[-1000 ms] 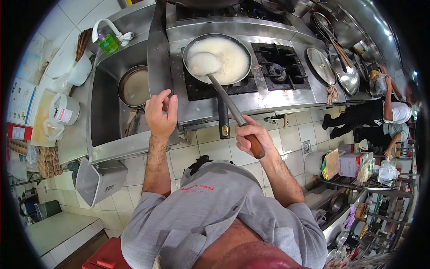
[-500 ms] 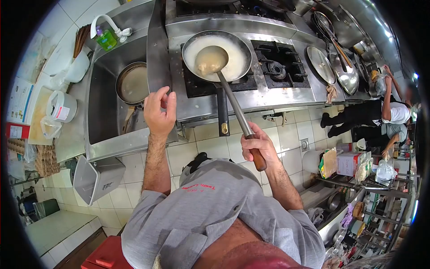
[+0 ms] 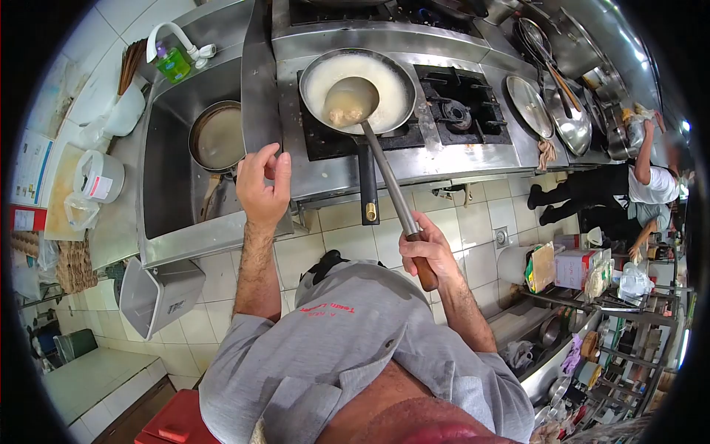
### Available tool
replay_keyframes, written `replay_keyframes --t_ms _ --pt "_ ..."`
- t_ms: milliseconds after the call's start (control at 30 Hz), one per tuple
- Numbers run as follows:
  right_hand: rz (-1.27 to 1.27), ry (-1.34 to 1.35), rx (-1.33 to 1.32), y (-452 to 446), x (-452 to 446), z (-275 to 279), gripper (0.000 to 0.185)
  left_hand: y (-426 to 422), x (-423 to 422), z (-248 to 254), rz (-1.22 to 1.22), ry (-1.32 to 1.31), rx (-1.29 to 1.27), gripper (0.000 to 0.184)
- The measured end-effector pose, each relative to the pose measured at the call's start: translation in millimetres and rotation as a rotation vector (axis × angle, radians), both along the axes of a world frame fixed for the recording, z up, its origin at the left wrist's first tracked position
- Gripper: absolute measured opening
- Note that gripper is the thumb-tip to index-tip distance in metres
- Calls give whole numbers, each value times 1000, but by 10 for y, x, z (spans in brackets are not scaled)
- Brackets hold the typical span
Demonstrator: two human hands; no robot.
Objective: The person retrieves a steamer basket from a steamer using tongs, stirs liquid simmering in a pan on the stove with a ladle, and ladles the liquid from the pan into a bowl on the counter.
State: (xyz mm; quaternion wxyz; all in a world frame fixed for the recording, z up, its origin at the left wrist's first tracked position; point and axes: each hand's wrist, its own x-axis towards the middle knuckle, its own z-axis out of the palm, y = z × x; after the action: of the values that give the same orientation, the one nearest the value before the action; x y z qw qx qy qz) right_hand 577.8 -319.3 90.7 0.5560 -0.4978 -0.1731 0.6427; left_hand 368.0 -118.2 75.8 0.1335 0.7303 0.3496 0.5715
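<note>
My right hand [image 3: 430, 251] is closed round the wooden handle of a long metal ladle [image 3: 387, 176]. The ladle's bowl rests in a frying pan [image 3: 367, 209] of white, creamy liquid [image 3: 323, 78] on the stove. Pale lumps [image 3: 346, 116] lie in the ladle's bowl with some liquid. The pan's black handle points toward me, left of the ladle's shaft. My left hand [image 3: 264, 185] hovers near the front edge between sink and stove, holding nothing, its fingers loosely curled and apart.
At left, a sink [image 3: 164, 148] contains a second pan [image 3: 217, 137]. Beside the lit-side pan is another burner [image 3: 456, 113]. A metal lid [image 3: 529, 106] and large ladles lie at right. Two people [image 3: 651, 185] work at far right. A grey bin [image 3: 151, 296] stands below the sink.
The ladle's bowl has shifted very slightly within the pan, and the lumps in it show more clearly. A person's arms at far right have moved. My left hand stays in place.
</note>
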Motion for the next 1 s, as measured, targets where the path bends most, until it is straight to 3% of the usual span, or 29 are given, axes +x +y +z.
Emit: replay_keyframes --t_ms 100,167,200,267,300,367,500,567,667,700,733,867,933,1000 --pt "41 -137 -27 16 7 -32 60 4 -5 -4 -2 -3 -2 18" --pt "154 -501 -102 27 49 -152 64 2 -7 -3 -7 -4 2 18" --pt "145 -504 -99 51 84 -168 64 -2 -7 1 -4 -8 0 18" --pt "317 -1275 -87 125 182 -187 65 -9 0 9 -16 -15 5 18" --pt "300 -1279 -89 162 235 -289 65 -6 -1 9 -16 -15 0 18" --pt "225 -1721 22 230 364 -586 67 -12 -10 18 -37 -20 5 18" --pt "348 -1778 -167 481 445 -630 66 -35 -18 49 -69 29 46 18" --pt "285 -1870 -146 535 430 -666 65 -53 5 87 -23 4 31 17" --pt "259 -1786 -137 461 499 -528 60 -98 11 119 -31 74 11 15" --pt "252 -1676 -12 395 521 -460 56 -118 27 137 -49 93 19 15" --pt "246 -1567 121 331 544 -392 54 -155 47 157 -93 56 -47 15" --pt "-141 -1314 3 -113 601 -207 51 -379 243 173 -425 -112 -247 12" --pt "-233 -1283 -121 -453 638 -450 51 -528 407 206 -550 -81 -250 11" --pt "-313 -1207 -296 -858 587 -802 49 -701 598 273 -865 26 -301 11"
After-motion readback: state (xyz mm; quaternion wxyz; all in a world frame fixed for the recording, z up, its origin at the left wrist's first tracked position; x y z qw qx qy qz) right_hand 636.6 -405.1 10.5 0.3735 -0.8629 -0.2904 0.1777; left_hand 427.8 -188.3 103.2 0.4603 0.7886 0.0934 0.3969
